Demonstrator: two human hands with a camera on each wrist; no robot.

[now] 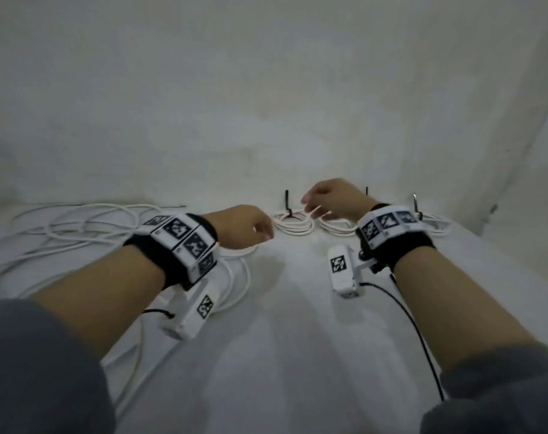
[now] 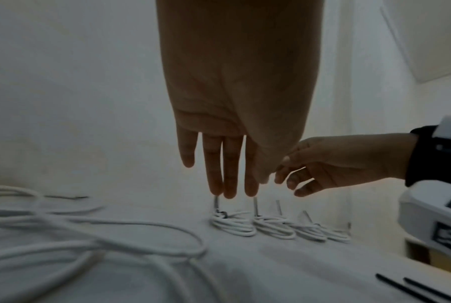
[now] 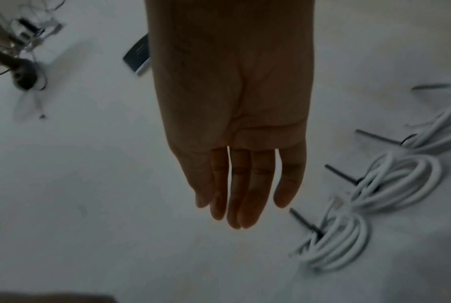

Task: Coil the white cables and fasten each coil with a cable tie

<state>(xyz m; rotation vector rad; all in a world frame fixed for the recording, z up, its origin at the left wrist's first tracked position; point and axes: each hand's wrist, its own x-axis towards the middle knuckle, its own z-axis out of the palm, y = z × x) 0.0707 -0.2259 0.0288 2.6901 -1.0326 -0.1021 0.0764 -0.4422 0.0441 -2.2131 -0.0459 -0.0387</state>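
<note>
Both your hands hover empty with fingers straight, left hand (image 1: 249, 225) beside the loose white cables (image 1: 78, 227), right hand (image 1: 332, 200) over the tied coils (image 1: 293, 222) on the table (image 1: 297, 339).

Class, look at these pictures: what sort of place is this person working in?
Probably a makeshift recording workspace: a surface draped in white cloth, tied cable coils lined up, loose white cables, and marker bands on both wrists.
</note>
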